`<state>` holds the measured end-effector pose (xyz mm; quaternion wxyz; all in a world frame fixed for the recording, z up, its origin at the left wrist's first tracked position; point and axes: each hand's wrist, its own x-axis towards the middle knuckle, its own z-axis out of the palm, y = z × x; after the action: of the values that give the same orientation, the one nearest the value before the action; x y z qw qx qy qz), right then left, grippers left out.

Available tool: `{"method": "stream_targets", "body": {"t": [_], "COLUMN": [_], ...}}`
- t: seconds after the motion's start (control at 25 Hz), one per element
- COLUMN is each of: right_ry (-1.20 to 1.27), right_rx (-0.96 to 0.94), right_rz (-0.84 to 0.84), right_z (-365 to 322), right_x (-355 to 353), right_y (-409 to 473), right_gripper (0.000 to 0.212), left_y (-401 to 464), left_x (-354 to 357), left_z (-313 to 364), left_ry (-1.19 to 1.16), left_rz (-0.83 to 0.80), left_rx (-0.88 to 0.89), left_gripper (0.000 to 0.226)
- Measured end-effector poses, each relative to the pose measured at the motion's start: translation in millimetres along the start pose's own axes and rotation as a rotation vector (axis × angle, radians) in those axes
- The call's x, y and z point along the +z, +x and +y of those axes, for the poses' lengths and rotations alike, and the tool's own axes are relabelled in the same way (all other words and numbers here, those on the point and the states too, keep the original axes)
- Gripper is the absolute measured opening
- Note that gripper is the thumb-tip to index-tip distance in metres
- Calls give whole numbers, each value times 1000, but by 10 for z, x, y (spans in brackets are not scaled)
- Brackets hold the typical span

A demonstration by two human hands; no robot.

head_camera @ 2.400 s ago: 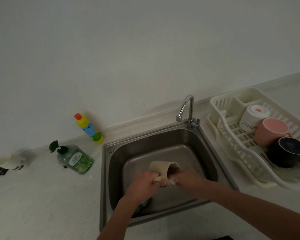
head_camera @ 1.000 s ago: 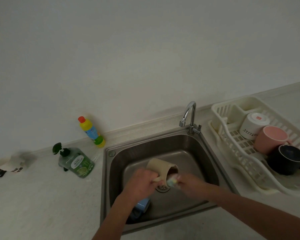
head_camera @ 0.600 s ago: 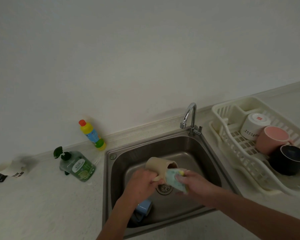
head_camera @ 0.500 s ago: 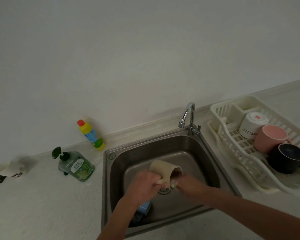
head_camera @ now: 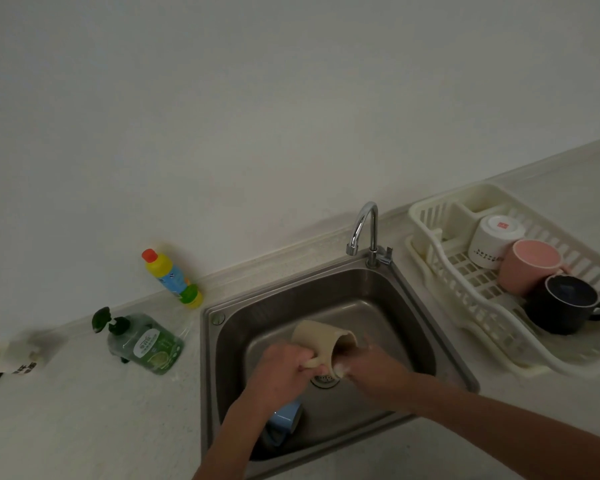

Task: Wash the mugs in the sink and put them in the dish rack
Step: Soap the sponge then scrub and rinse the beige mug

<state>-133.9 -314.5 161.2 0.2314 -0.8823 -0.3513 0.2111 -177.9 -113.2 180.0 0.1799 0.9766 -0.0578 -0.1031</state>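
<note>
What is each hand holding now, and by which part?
The left hand grips the beige ceramic mug by its handle. The right hand is at its mouth; what it holds cannot be told.

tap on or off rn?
Off, as far as visible: no water stream falls from the faucet spout into the sink. A thin trickle would be hard to see in this dim frame.

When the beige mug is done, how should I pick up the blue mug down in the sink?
The blue mug lies in the sink's near-left corner, half hidden under the left hand's forearm. Its handle isn't visible, so probably grip around the body, reaching down from above, since the sink walls block its left and near sides.
</note>
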Motion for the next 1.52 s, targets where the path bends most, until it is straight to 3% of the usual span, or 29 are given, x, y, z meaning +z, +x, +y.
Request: {"method": "stream_targets", "body": {"t": [0.04, 0.16, 0.32, 0.44, 0.52, 0.56, 0.72, 0.8, 0.88, 1.08, 1.24, 1.52], "right_ry": [-48, 675, 1591, 1820, 1708, 1532, 386, 149, 85, 66, 152, -121], "right_rx": [-52, 138, 429, 440, 398, 344, -96, -254, -277, -159, -254, -366], "right_rz": [70, -49, -75, 29, 116, 139, 196, 114, 86, 213, 231, 200], "right_z": [49, -183, -79, 71, 132, 137, -15, -30, 21, 158, 124, 325], "right_x": [42, -133, -165, -309, -454, -505, -460, -356, -310, -392, -253, -120], "right_y": [65, 148, 73, -17, 1, 35, 289, 374, 429, 546, 563, 680], "right_gripper": [36, 32, 30, 30, 31, 29, 40, 49, 57, 54, 51, 80], "left_y": [13, 35, 1, -72, -143, -163, -135, -83, -64, -82, -18, 54], "left_x": [38, 58, 23, 23, 10, -4, -67, -122, -199, -262, -286, -202], "left_z": [39, 109, 65, -150, -286, -308, -189, -156, -124, -128, -108, -51], "left_ry": [22, -14, -138, -75, -37, -43, -137, -160, -122, -74, -69, -129], "left_rz": [-12, 3, 29, 42, 3, -33, -68, -25, -21, -44, -20, -29], "left_rx": [17, -12, -79, -186, -240, -247, -196, -118, -53, -3, 68, 83], "left_gripper": [35, 31, 37, 32, 32, 32, 24, 29, 31, 22, 28, 24]}}
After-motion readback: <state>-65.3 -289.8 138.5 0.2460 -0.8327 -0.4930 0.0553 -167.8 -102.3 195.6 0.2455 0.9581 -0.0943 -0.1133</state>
